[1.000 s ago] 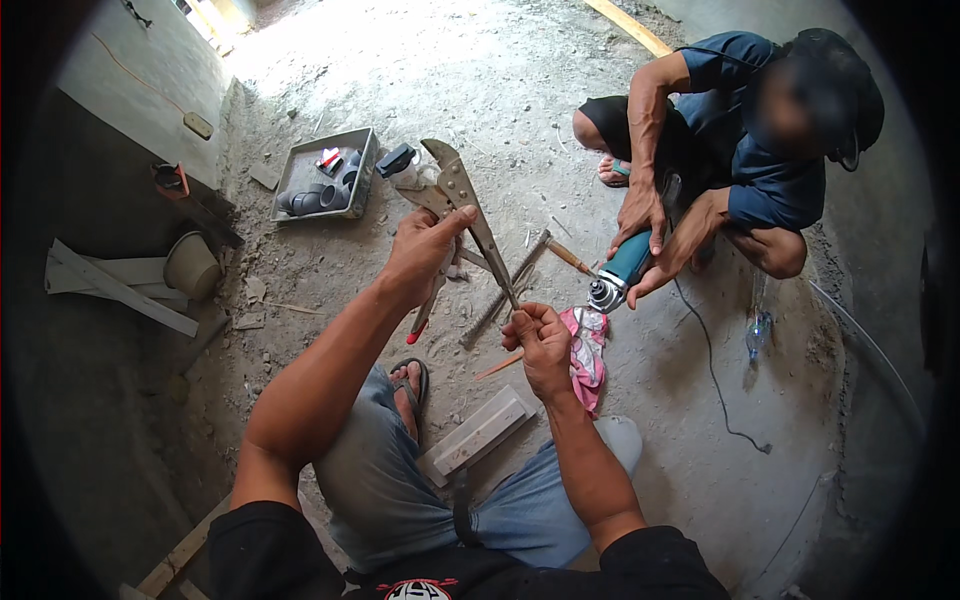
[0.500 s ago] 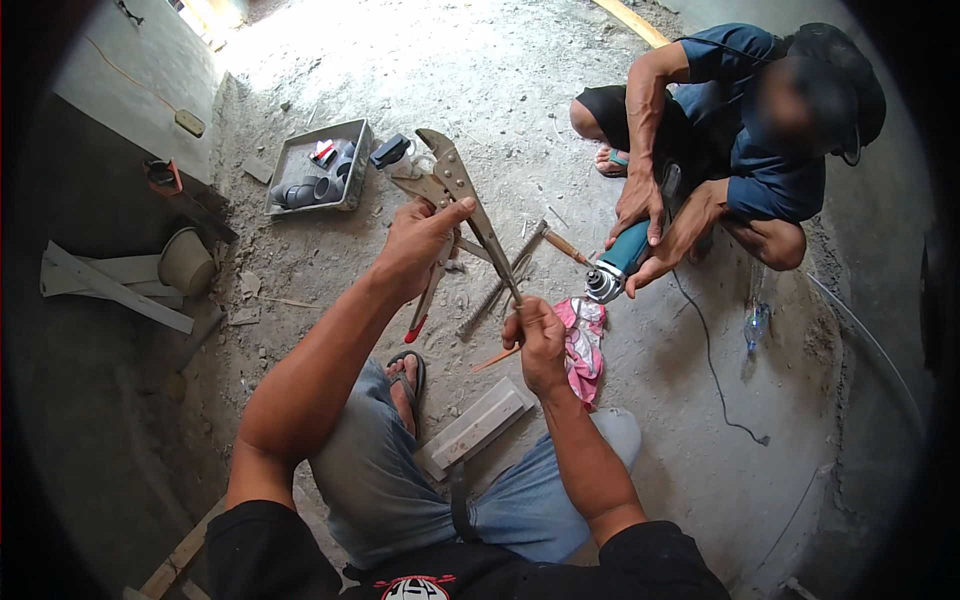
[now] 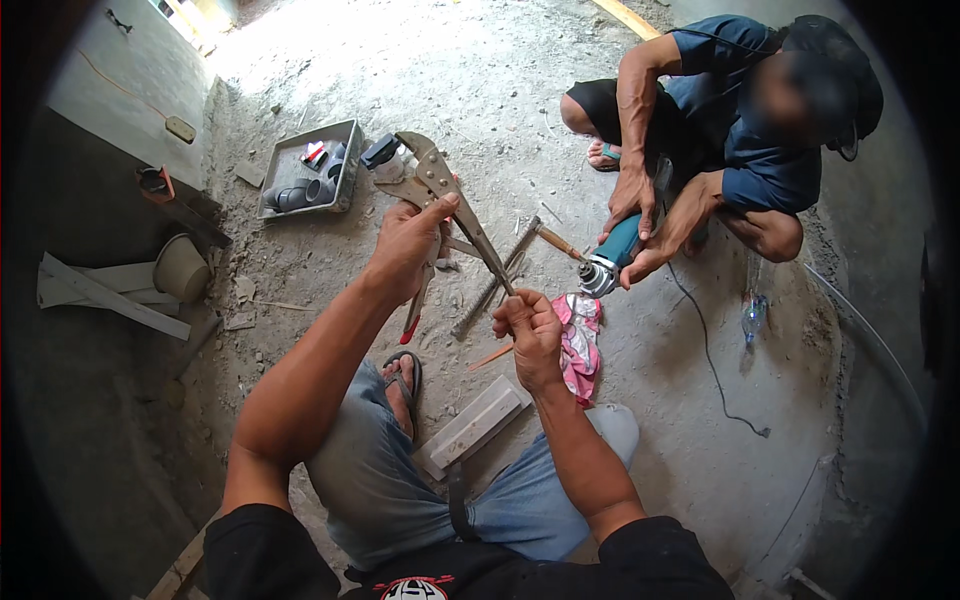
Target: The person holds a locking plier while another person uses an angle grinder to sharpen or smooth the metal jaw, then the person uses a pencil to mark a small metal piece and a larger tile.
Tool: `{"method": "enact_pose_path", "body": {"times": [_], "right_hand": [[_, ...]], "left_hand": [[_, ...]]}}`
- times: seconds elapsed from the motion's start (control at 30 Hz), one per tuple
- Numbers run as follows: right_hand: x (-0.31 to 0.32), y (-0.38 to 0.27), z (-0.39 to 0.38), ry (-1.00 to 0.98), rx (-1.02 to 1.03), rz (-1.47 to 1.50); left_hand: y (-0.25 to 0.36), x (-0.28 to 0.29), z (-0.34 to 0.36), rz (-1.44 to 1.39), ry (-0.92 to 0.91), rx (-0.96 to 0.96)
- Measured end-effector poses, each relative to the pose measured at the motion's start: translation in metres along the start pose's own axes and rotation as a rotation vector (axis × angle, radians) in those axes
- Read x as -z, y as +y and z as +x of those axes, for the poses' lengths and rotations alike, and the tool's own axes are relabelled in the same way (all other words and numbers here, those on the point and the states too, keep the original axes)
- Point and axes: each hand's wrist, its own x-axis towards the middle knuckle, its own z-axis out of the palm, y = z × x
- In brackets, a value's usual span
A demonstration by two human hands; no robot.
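Large metal locking pliers are held up in front of me, jaws pointing away and to the left. My left hand grips them around the body, below the jaws. One handle, tipped in red, hangs below that hand. At the end of the other handle, the fingers of my right hand pinch the tip. A small black piece with a whitish part shows at the jaws; whether it is clamped there I cannot make out.
A co-worker squats at the right, holding a teal angle grinder. On the dusty floor lie a hammer, a pink-and-white cloth and a grey board. A tray holds grey pipe fittings; a bucket stands left.
The pliers and both my hands have shifted slightly left in the picture, along with the whole scene. My right fingers have changed their pose a little at the handle's end.
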Motion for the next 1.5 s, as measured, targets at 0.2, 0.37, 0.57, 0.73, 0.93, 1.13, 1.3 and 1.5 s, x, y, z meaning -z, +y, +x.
{"method": "enact_pose_path", "body": {"times": [0.2,0.37,0.57,0.73,0.93,1.13,1.3,1.5], "right_hand": [[0.013,-0.006,0.004,-0.097,-0.131,0.005],[0.009,-0.01,0.003,-0.061,0.0,-0.248],[0.012,-0.003,0.005,-0.041,0.323,-0.569],[0.02,0.004,0.009,-0.093,-0.219,0.145],[-0.003,0.0,0.003,0.056,0.09,-0.154],[0.018,0.005,0.009,-0.11,-0.334,0.318],[-0.002,0.001,0.005,0.024,-0.125,-0.001],[0.015,0.001,0.01,-0.089,-0.267,0.177]], "left_hand": [[-0.001,-0.002,-0.001,-0.013,0.007,-0.015],[-0.001,-0.002,0.0,0.0,0.005,-0.001],[-0.004,-0.001,0.0,-0.01,0.018,0.02],[-0.007,-0.006,0.001,-0.042,-0.036,-0.022],[-0.006,-0.004,0.0,0.011,-0.019,-0.02],[-0.008,-0.009,0.0,0.032,-0.039,-0.002],[-0.007,-0.005,0.0,0.066,-0.047,-0.001],[-0.009,-0.005,0.004,0.005,-0.068,-0.032]]}}
